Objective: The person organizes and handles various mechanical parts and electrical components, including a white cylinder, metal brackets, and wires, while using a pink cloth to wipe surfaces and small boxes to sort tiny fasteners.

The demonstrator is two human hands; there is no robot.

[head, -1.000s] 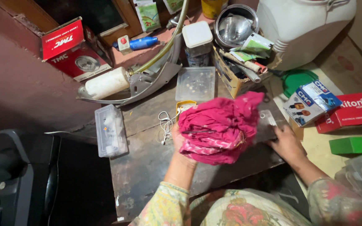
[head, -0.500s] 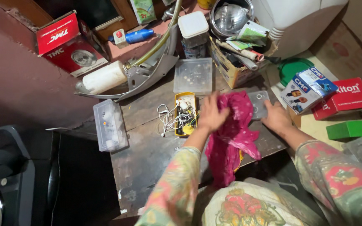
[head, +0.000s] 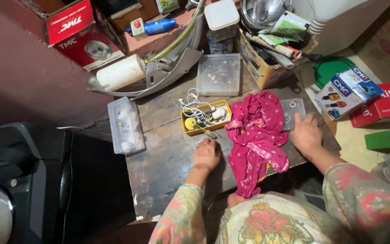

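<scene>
On the worn desk (head: 168,158), the left hand (head: 206,155) lies curled, empty, just below the yellow tray (head: 206,118) of wires, while the right hand (head: 306,132) presses flat, fingers spread, beside the pink cloth (head: 256,135); steadying that clear lid (head: 293,113) seems wise.

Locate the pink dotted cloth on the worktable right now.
In the head view, the pink dotted cloth lies between the left hand and the right hand, right of the yellow tray, hanging over the table's near edge.
</scene>
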